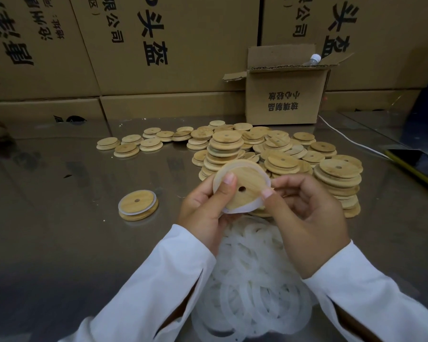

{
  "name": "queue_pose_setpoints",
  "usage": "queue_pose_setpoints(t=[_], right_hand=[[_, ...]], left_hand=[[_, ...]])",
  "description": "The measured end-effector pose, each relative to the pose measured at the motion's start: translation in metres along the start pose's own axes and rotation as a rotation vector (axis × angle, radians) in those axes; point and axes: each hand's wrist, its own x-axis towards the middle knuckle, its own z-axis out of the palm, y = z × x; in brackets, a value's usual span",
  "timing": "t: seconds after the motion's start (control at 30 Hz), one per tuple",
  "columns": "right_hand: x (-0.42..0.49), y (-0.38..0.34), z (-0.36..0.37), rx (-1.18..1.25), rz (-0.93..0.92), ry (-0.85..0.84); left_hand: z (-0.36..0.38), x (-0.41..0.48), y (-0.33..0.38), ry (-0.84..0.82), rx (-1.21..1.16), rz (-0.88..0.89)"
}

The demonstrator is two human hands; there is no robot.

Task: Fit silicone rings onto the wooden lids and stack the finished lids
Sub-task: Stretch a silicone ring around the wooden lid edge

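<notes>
A lid [247, 186] sits between two hands above the table [59, 243], the left hand [203, 208] holding its left edge and the right hand [307, 218] pinching its right edge, with a ring [245, 209] around its rim. Below the wrists, at the near edge, lies a heap of rings [252, 292]. One ringed lid [138, 204] lies alone to the left of the hands. Behind the hands spread lid stacks [294, 154], with loose lids [134, 144] trailing off to the left. Farther back stands a box [284, 99] with a bottle [313, 60] in it, against a wall of cartons [171, 45]. A cable [351, 140] runs from the box to a phone [418, 164] at the right edge.
</notes>
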Motion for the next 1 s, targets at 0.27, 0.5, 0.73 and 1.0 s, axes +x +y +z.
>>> queue_pose_setpoints(t=[0.27, 0.5, 0.73, 1.0], right_hand=[[0.004, -0.001, -0.006, 0.001, -0.038, 0.088], [0.004, 0.001, -0.006, -0.185, -0.18, 0.034], [0.015, 0.002, -0.009, -0.135, -0.063, -0.001], [0.019, -0.005, -0.016, -0.203, -0.019, -0.053]], left_hand=[[-0.002, 0.001, -0.004, -0.032, 0.252, 0.015], [0.001, -0.003, -0.003, -0.051, 0.337, 0.014], [0.002, -0.002, -0.005, -0.032, 0.411, 0.05], [0.0, -0.001, -0.005, -0.027, 0.366, 0.035]])
